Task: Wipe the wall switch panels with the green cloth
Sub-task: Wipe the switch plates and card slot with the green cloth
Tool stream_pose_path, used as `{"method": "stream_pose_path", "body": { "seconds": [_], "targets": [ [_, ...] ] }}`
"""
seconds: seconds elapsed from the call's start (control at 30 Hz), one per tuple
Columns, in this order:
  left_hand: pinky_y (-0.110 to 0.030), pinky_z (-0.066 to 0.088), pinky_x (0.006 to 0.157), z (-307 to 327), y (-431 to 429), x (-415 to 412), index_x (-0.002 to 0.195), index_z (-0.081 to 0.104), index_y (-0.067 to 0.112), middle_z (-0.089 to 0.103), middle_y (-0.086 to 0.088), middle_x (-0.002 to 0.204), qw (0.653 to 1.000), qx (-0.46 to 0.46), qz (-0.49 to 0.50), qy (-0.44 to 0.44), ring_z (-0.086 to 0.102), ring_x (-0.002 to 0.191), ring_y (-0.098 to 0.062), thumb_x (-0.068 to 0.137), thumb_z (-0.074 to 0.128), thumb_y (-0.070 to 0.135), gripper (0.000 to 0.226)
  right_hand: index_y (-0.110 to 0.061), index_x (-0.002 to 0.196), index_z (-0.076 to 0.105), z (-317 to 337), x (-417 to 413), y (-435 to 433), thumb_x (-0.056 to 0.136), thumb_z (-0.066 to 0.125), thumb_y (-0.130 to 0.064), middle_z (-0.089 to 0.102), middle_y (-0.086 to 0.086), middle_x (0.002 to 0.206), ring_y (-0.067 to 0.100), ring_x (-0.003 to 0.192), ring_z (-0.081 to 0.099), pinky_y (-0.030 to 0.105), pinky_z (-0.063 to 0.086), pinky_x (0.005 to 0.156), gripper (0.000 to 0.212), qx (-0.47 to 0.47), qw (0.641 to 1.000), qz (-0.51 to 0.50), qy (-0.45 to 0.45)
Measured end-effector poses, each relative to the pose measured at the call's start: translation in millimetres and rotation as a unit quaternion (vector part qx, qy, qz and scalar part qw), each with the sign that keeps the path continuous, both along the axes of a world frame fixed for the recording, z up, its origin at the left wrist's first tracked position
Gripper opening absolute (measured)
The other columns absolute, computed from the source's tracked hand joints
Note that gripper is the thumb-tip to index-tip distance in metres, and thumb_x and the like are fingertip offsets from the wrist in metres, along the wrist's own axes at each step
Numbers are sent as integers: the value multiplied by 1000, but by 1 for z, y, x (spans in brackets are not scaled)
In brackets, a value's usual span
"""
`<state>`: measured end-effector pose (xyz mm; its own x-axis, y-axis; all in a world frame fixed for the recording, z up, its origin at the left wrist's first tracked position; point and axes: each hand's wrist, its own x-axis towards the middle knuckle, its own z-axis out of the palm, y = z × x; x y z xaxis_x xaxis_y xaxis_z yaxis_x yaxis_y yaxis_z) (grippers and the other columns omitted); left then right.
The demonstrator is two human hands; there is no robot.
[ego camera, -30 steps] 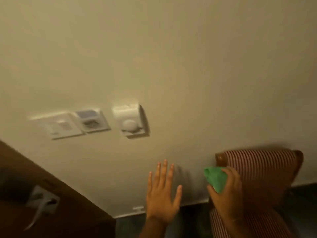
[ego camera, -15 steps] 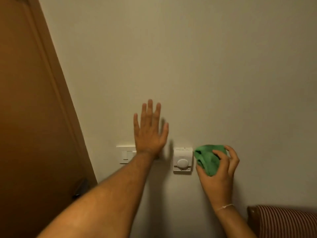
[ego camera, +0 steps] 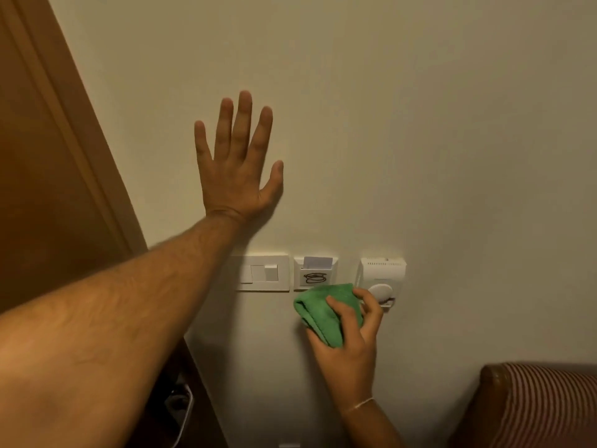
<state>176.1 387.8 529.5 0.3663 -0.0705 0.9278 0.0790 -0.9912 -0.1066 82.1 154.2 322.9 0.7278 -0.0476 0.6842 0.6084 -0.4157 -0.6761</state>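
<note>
- Left hand (ego camera: 237, 166) flat against the plain cream wall (ego camera: 420, 124), fingers spread and pointing up, nothing held, well above the row of panels.
- Bare left forearm (ego camera: 129, 302) crossing the lower left, covering the left edge of the white rectangular rocker switch panel (ego camera: 263, 272).
- Right hand (ego camera: 350, 344) closed around a bunched green microfibre cloth (ego camera: 326, 310), thumb across its front, fingers curled over its right side.
- Cloth protruding up and left from the right hand, its top edge overlapping the lower edge of the white key-card slot panel (ego camera: 315, 273) holding a pale card.
- White box-shaped thermostat with a round dial (ego camera: 381, 279) just right of the cloth, fingertips (ego camera: 365, 294) of the right hand in front of the dial's lower left.
- Thin thread bracelet (ego camera: 361, 404) on the right wrist.
- Brown wooden door (ego camera: 48, 189) along the left; striped brown-framed chair back (ego camera: 542, 402) at the lower right, apart from both hands.
</note>
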Motion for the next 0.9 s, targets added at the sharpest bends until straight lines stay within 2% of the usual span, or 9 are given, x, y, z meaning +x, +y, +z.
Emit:
{"method": "stream_pose_path", "body": {
  "seconds": [0.13,0.27,0.4,0.53,0.67,0.73,0.83,0.9],
  "targets": [
    [-69,5,128,-2,6,12,173,19,20,18,-18,177,999,25,7,-39,13,164,-40,103,42,50,81,-28,124,68,-22,11,26,74,94,-32,41,4,151,33,137,53,55,64,96,56,-2,999,-28,19],
    [-71,10,127,-3,4,10,172,24,19,25,-20,175,998,19,29,-49,19,162,-43,102,46,49,80,-13,122,75,-35,23,48,75,94,-28,43,9,149,39,135,55,56,65,94,53,-1,998,-58,22],
    [-73,15,125,-2,0,10,172,26,19,29,-22,174,998,19,49,-47,24,160,-46,102,49,49,79,-13,122,77,-36,32,60,84,82,-39,46,12,148,38,135,56,54,63,97,46,23,996,-86,12],
    [-73,16,125,-5,2,10,171,27,19,31,-22,173,997,13,49,-56,27,159,-46,104,50,50,78,-14,121,79,-39,39,61,82,84,-38,49,15,147,40,133,57,53,61,101,46,3,994,-112,1],
    [-74,17,124,-4,-1,8,171,29,19,32,-21,173,998,4,42,-48,29,159,-45,106,48,51,75,-16,121,78,-45,43,57,76,90,-29,45,14,152,38,138,55,53,63,99,48,51,990,-131,32],
    [-75,18,123,-4,-3,7,170,30,18,32,-22,172,998,1,39,-43,29,159,-46,107,46,50,73,-14,120,78,-46,44,58,78,88,-30,47,15,151,38,137,56,54,63,98,46,63,990,-128,20],
    [-77,18,122,-5,-4,5,171,30,17,31,-22,173,999,-6,38,-34,29,159,-47,109,43,50,71,-11,119,80,-45,42,69,83,86,-33,48,14,147,39,132,58,51,62,99,43,33,995,-96,-10],
    [-77,18,122,-5,-3,3,170,31,16,32,-22,172,999,-8,38,-33,29,159,-47,109,42,48,70,-11,121,79,-45,41,78,80,94,-24,51,15,145,36,133,58,49,61,102,46,6,997,-76,-11]
  ]
}}
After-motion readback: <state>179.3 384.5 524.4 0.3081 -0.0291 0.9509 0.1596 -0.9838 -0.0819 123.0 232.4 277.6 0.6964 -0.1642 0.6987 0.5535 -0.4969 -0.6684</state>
